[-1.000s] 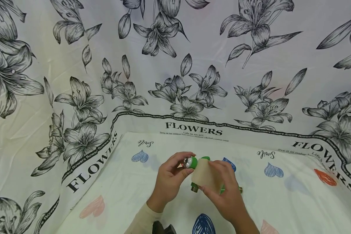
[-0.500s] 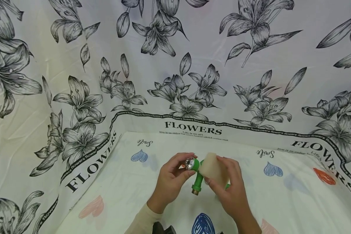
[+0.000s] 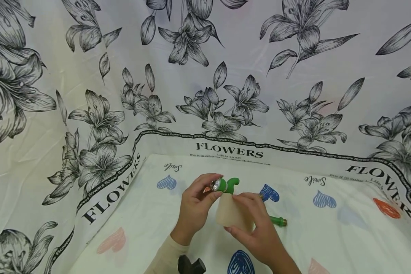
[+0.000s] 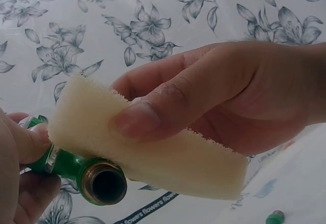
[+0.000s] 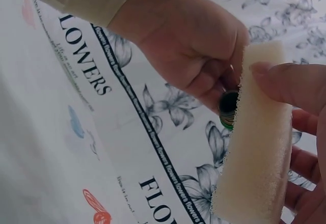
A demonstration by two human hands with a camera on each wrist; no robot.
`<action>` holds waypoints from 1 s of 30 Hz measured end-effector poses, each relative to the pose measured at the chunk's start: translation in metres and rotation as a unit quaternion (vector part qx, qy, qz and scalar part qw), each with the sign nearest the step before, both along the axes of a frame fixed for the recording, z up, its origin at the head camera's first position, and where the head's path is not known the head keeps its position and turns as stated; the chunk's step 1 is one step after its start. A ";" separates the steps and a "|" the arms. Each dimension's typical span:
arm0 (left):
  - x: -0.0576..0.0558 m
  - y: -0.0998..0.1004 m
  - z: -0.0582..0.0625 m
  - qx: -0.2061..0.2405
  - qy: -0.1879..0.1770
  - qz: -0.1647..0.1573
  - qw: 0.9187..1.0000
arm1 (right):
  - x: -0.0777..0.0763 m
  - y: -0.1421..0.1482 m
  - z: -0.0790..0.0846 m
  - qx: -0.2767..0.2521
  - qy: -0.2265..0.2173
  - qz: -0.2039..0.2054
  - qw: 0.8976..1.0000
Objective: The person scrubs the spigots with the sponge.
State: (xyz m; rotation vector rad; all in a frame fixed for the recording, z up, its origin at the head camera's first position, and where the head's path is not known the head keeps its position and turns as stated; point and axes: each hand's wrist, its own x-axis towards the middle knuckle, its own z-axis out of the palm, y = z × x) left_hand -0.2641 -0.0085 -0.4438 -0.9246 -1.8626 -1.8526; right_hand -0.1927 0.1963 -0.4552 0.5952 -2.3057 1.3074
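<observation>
Low in the middle of the head view, my left hand (image 3: 194,207) pinches the silvery end of a green tap (image 3: 232,185). The tap has a curved green part and, in the left wrist view, an open brass threaded end (image 4: 105,183). My right hand (image 3: 257,230) grips a thick cream sponge (image 3: 233,213) between thumb and fingers. In the head view the sponge overlaps the tap's lower part and hides it. The right wrist view shows the sponge's long edge close beside the tap's dark opening (image 5: 229,102).
A second green fitting (image 3: 278,221) with a brass end lies on the white heart-printed cloth (image 3: 140,228), right of the hands, partly hidden by the right hand. Behind rises a floral curtain (image 3: 222,45). A black device (image 3: 191,265) shows at the bottom edge.
My right hand first lifts the sponge up and right, then brings it down and left. The tap turns in my left hand, its brass end swinging out of the head view's sight.
</observation>
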 end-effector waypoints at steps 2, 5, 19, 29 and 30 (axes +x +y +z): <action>0.000 0.000 0.000 0.003 0.001 -0.003 1.000 | 0.000 0.000 0.000 0.002 0.009 0.001 1.000; 0.000 0.000 -0.001 0.007 0.001 -0.007 1.000 | -0.001 0.001 0.001 0.001 0.014 -0.002 1.000; 0.003 0.005 -0.001 0.012 -0.006 -0.019 1.000 | -0.003 0.005 0.000 -0.012 0.021 -0.033 0.999; 0.006 0.009 0.002 0.014 0.008 -0.082 0.997 | -0.013 0.016 -0.005 -0.073 0.007 -0.116 0.991; 0.007 0.009 0.002 0.013 0.008 -0.082 0.997 | -0.014 0.017 -0.006 -0.077 0.004 -0.119 0.990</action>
